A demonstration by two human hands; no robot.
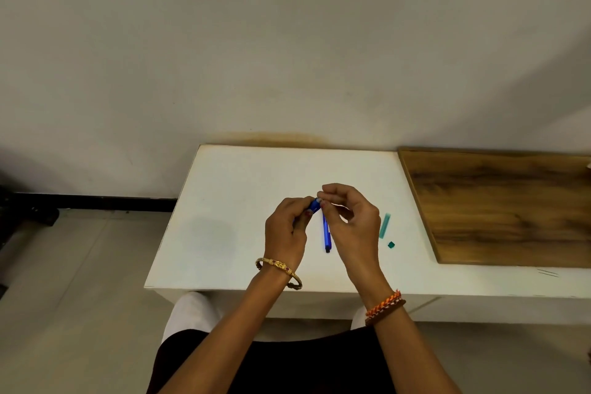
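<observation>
Hands: left hand (284,229) grips blue barrel (314,205); right hand (351,222) pinches its upper end.
Barrel: held above white tabletop (236,201), between both hands.
Tabletop: blue pen (327,235) lies below the hands; teal stick (384,225) lies near right hand.

Plain off-white wall (287,41), white table (224,201) — wooden board (511,208) alongside, pale tiled floor (80,297), black skirting (96,203)

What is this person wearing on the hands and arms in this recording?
The left hand has a gold bangle at the wrist, ornate with small red stones. The right hand has a braided bracelet of orange and white thread at the wrist, beside a brown band. Both forearms are bare, with no sleeves in view.
</observation>
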